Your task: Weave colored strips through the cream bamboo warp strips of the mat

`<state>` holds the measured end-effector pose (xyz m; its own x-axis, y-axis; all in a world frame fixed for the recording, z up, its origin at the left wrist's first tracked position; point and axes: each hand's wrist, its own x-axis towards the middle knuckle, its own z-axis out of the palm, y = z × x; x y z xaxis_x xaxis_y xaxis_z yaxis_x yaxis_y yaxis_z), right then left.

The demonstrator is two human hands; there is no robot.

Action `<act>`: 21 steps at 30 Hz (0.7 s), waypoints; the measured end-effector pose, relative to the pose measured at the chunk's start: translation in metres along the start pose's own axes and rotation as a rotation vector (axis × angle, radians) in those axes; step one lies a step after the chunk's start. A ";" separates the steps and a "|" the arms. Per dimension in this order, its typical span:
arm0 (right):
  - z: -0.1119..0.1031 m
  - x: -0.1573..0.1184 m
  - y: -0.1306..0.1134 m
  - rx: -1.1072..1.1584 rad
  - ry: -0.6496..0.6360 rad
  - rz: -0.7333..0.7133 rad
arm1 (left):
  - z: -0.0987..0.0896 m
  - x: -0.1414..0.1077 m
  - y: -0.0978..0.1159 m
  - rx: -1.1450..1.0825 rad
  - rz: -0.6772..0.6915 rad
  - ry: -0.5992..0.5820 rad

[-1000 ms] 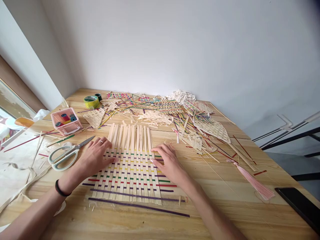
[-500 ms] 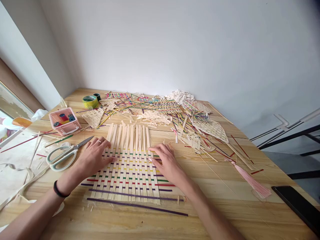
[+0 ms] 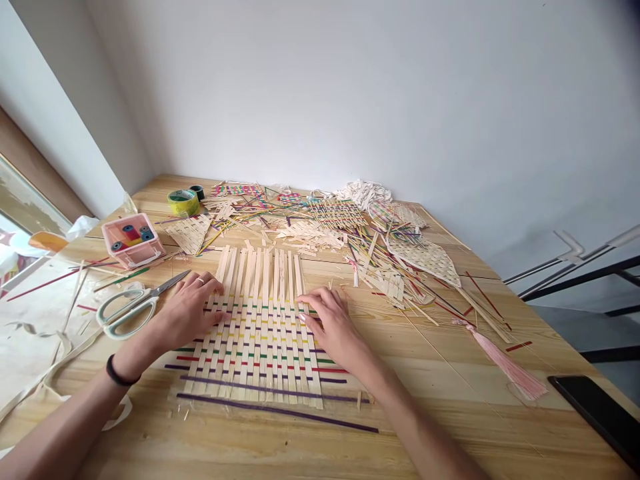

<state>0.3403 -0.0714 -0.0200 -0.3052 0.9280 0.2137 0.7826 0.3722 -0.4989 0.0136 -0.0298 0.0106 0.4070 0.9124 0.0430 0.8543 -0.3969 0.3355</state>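
Observation:
Pale bamboo strips crossed by thin green, yellow, purple and red strips form a partly woven mat [image 3: 260, 340] flat on the table. Its far strip ends stick out unwoven. My left hand [image 3: 187, 310] rests on the mat's left edge, fingers curved and thumb apart, holding nothing. On the right edge lies my right hand [image 3: 333, 323], its thumb and fingers apart on the weave. Clear tape seems to cover the near end, where a purple strip [image 3: 275, 411] lies loose in front. Beside my left wrist are scissors [image 3: 130, 313] with pale green handles.
A pink box [image 3: 133, 243] of thread spools and yellow tape [image 3: 183, 203] stand back left. Cut strips [image 3: 310, 233] are heaped along the back. At right lie a woven fan [image 3: 425, 260], a pink tassel [image 3: 507, 360] and a black phone [image 3: 593, 417].
The whole view has shifted slightly to the right. Both hands stay on the mat's two edges in nearly the same pose, and the weave looks the same.

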 end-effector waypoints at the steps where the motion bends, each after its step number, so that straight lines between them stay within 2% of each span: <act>1: 0.000 0.000 0.000 0.001 0.002 0.001 | -0.001 0.000 -0.001 -0.012 0.005 -0.004; 10: -0.002 0.002 -0.003 0.016 -0.020 0.055 | -0.002 0.001 -0.006 -0.043 -0.017 -0.025; 21: -0.002 0.004 -0.005 0.049 -0.029 0.104 | -0.005 0.001 -0.001 -0.041 -0.048 -0.052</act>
<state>0.3363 -0.0692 -0.0154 -0.2401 0.9614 0.1344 0.7835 0.2736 -0.5579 0.0113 -0.0282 0.0147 0.3832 0.9234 -0.0223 0.8596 -0.3477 0.3745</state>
